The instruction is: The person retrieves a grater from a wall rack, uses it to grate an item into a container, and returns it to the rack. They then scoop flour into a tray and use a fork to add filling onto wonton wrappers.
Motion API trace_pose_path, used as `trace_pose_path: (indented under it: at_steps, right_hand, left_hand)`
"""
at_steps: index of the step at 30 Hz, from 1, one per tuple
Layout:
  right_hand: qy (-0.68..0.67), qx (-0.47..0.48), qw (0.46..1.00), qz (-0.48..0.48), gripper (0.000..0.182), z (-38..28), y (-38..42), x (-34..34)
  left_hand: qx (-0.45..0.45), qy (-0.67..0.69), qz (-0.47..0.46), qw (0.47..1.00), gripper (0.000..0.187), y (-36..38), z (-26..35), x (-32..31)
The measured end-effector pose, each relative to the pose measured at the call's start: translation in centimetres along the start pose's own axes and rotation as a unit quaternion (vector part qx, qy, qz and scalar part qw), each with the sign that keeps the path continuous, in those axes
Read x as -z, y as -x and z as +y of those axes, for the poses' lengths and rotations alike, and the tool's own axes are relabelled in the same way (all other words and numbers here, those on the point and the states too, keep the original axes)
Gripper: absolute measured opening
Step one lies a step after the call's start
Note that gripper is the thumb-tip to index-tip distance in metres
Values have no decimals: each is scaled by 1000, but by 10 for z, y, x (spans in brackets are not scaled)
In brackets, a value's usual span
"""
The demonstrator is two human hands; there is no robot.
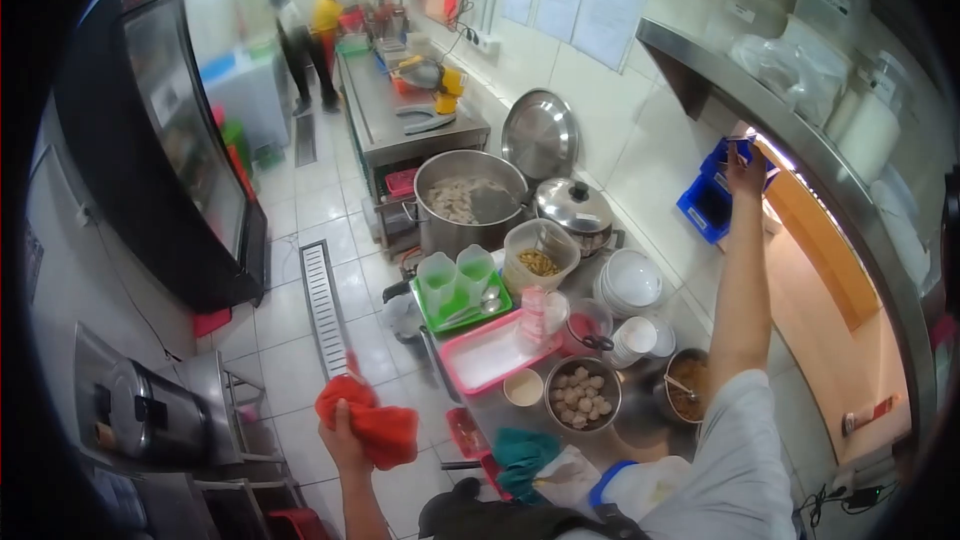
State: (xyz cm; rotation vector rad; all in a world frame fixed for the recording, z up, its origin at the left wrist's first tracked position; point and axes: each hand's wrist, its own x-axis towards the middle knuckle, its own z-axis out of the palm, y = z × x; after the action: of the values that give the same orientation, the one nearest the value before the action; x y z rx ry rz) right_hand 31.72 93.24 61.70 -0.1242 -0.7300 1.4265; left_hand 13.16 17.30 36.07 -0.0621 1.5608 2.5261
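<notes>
My left hand (343, 442) is closed around a bunched red cloth (385, 428), held above the tiled floor left of the counter. My right hand (745, 172) reaches far up and out to the wall at the right. Its fingers are closed at the upper of two blue plastic bins (708, 208), and what they pinch is too small to make out. Below my arms on the steel counter stand a bowl of meatballs (580, 395), a pot of brown food (685, 380) with a spoon, and a pink tray (490, 360) with white contents.
A large steel pot (470, 202) of simmering food stands beyond the counter, near a lidded pot (573, 208). Stacked white bowls (632, 280) sit by the wall. A steel shelf (790, 105) overhangs at right. Two people (310, 35) stand at the back; a black fridge (165, 130) is left.
</notes>
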Motion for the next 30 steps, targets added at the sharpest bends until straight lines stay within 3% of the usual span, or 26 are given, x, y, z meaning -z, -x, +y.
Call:
trace_pose_path:
  at_steps: [2, 3, 6, 7, 8, 9, 10, 11, 12, 14, 15, 17, 18, 19, 20, 21, 22, 23, 24, 25, 26, 28, 30]
  right_hand:
    - [12, -72, 993, 97, 23, -9, 23, -4]
    - [68, -91, 991, 68, 26, -12, 46, -6]
    - [157, -86, 981, -69, 30, -10, 161, -35]
    - [182, -126, 948, -230, 38, -10, 212, -39]
    - [334, -113, 866, -354, 45, -14, 276, -52]
    - [270, -301, 816, -412, 48, -25, 323, -65]
    - [348, -229, 704, -576, 59, -1, 363, -32]
    - [491, -166, 534, -668, 70, -18, 409, -46]
    - [448, -129, 648, -602, 75, -31, 453, -65]
    - [446, -194, 671, -560, 73, -35, 466, -48]
    - [422, -249, 682, -543, 71, -32, 468, -38]
    - [445, -240, 714, -484, 60, -37, 439, 0]
    - [349, -289, 823, -344, 46, -55, 433, 15]
    - [320, -157, 875, -328, 37, -50, 410, 52]
    - [417, -135, 863, -252, 30, -68, 389, 71]
    - [381, -134, 896, -186, 25, -78, 366, 85]
    - [413, -60, 893, -168, 25, -89, 350, 76]
    - [529, -27, 845, -70, 29, -95, 333, 72]
    - [572, 23, 812, -112, 37, -92, 304, 103]
    - [694, 25, 704, -146, 47, -95, 286, 119]
    - [696, 11, 704, -138, 47, -96, 295, 129]
    - [865, 214, 426, -157, 53, -93, 300, 133]
    - [757, -50, 616, -212, 52, -116, 367, 46]
  left_hand:
    - [24, 4, -18, 1000, 28, 2, 1, -1]
    - [33, 10, -37, 999, 30, 2, -1, -7]
    - [27, -29, -127, 991, 32, -2, -15, -31]
    - [63, -14, -151, 986, 35, 1, -17, -47]
    - [108, -4, -179, 978, 38, 6, -20, -66]
    - [145, 19, -228, 962, 46, 14, -18, -88]
    - [185, 43, -275, 942, 54, 25, -15, -110]
    - [205, 130, -427, 871, 74, 34, -13, -127]
    - [229, 175, -492, 822, 92, 49, -11, -144]
    - [238, 182, -601, 741, 101, 72, -8, -167]
    - [253, 177, -600, 738, 101, 71, -4, -170]
    - [170, 15, -680, 713, 104, 62, 2, -167]
    - [180, 23, -691, 700, 94, 54, -6, -156]
    - [201, 24, -689, 696, 89, 44, -11, -144]
    - [223, 24, -687, 691, 84, 40, -15, -133]
    - [207, 9, -649, 732, 75, 41, -21, -122]
    - [212, 0, -601, 770, 66, 45, -28, -113]
    - [214, -26, -561, 799, 61, 47, -34, -105]
    - [217, -54, -519, 825, 56, 52, -39, -97]
    - [221, -68, -497, 836, 41, 60, -41, -94]
    - [232, -79, -496, 833, 41, 66, -46, -85]
    - [261, -105, -469, 837, 32, 71, -67, -77]
    - [255, -139, -479, 828, 29, 81, -85, -75]
